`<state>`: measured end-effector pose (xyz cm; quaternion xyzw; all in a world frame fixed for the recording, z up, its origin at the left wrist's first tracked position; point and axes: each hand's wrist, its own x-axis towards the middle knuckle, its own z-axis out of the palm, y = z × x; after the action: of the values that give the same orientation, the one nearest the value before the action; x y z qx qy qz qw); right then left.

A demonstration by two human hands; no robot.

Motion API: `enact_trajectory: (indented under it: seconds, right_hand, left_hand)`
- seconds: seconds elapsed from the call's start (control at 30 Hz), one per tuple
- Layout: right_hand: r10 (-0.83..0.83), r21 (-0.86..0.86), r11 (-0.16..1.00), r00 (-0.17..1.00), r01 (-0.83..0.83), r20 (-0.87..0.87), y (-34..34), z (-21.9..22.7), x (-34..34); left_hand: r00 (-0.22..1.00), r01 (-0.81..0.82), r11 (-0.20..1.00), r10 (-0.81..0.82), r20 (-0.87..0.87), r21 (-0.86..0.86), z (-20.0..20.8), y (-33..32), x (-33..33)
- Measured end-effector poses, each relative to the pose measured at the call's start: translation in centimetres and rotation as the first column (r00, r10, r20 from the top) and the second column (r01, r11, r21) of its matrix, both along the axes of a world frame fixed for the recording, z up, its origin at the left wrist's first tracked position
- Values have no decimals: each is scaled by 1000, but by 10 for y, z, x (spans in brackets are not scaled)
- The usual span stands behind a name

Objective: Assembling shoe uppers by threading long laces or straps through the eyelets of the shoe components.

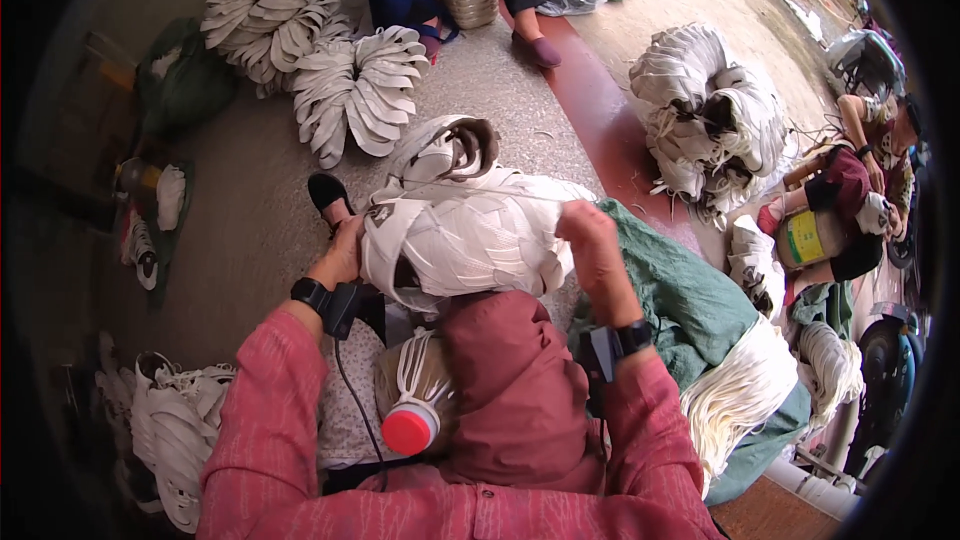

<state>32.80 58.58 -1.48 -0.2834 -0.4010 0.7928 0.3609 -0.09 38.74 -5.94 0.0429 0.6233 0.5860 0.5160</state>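
A bundle of white shoe uppers [480,240] lies across my lap, overlapping one another. My left hand [345,250] is closed on the left edge of an upper in this bundle. At the bundle's right end my right hand [590,235] is raised with its fingers pinched together. A thin white cord [490,192] stretches over the bundle toward those fingers. Beyond it sits an upper with a dark lining [470,145]. A bottle with a red cap [409,427] and white cords around its neck rests against my lap.
Fanned stacks of white uppers [360,90] lie at the far left, and another pile [710,110] at the far right. Green cloth [660,280] and a hank of white laces [745,395] are beside my right arm. Another person [845,180] sits at the right; someone's foot [537,40] shows ahead.
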Motion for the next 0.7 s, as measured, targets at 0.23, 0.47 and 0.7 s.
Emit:
enact_trajectory:
  seconds: [0.23,0.47,0.7]
  right_hand:
    - [237,288,956,707,-48,-666,28,196,68]
    - [482,766,600,868,-230,-117,11,230,5]
    - [-32,701,710,992,-64,123,123,192,-28]
  left_hand:
    - [893,317,948,-285,-348,38,93,46,73]
    - [154,575,815,-188,-970,-67,109,82,166]
    - [-22,860,502,-141,-990,-91,121,83,227]
